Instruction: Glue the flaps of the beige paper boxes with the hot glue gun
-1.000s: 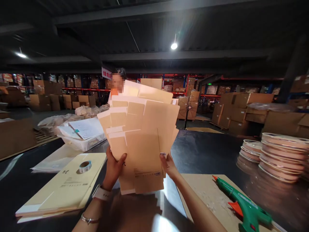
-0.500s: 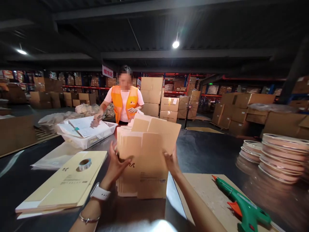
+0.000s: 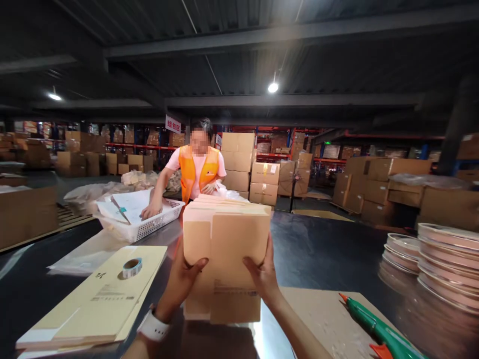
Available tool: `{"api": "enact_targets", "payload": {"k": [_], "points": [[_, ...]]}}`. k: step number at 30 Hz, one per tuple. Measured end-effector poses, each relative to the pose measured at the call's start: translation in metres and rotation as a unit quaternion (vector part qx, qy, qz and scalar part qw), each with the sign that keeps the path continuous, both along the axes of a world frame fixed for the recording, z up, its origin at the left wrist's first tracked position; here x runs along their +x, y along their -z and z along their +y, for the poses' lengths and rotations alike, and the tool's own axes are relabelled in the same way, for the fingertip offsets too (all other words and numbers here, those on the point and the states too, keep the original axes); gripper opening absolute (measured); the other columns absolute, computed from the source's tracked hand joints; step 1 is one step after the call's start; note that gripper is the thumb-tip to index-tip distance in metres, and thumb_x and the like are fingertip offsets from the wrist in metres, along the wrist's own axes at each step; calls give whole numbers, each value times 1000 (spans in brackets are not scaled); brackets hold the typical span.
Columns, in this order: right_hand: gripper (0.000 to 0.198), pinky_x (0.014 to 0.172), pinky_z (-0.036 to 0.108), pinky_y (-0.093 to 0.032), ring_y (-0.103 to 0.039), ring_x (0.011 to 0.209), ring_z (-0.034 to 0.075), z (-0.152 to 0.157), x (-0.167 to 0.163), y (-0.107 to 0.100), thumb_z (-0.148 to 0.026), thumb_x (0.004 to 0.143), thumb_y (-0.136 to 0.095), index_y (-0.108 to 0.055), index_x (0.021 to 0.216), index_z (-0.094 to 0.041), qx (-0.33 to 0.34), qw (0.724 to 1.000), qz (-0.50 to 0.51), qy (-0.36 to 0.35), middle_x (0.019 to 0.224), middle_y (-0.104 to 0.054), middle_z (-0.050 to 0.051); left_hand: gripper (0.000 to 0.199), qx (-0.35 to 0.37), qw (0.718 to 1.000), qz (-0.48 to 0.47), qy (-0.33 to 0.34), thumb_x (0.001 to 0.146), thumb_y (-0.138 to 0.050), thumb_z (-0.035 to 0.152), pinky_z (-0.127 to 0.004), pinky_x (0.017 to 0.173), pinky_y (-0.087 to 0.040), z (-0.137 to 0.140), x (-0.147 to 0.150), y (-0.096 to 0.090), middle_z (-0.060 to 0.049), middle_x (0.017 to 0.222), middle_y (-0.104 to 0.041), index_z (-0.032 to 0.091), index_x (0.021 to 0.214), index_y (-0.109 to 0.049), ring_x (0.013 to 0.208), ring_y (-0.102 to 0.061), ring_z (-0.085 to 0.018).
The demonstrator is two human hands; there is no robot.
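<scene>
A stack of flat brown cardboard sheets with small print stands upright on its lower edge, between my two hands. My left hand grips its left side, thumb lying on the front face. On the right side my right hand holds it the same way, fingers hidden behind the edge. To the left lies a pile of flattened cartons with a roll of stickers on top. A green glue gun rests on a cardboard sheet to the right.
Several round, clear-rimmed containers are stacked at the right of the dark table. A white plastic basket holds papers at the left. Beyond the table stands a co-worker in an orange vest, one hand in the basket. Cartons and shelves fill the background.
The sheets that stuck out tilted at the top right now line up more evenly with the stack. My hands have shifted along its sides. The co-worker's hand reaches lower into the basket.
</scene>
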State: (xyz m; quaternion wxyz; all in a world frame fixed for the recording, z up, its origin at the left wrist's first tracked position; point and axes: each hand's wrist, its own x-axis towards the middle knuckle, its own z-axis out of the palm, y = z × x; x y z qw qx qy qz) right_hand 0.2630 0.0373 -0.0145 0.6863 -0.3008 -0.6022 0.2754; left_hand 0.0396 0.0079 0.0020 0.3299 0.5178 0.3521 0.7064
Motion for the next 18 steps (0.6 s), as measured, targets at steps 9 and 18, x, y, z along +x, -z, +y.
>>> {"api": "enact_targets", "payload": {"k": [9,18], "points": [[82,105,50,-49,-63,120,34,15,5,46,-68,78,-67,-45,144,-25,-40,999,9,-16,127,-68,14,73,-58,996,-16,61,61,-75,73,-54,88,-60,14,0,37,-16,94,-77,16,106,-67,98,-74,-38],[74,84,52,-57,-70,99,39,26,12,69,-66,67,-76,-61,123,-21,-77,996,-29,25,106,-75,15,46,-34,998,4,-61,70,-75,53,-45,82,-57,27,10,45,-9,92,-74,16,95,-67,88,-71,-26]]}}
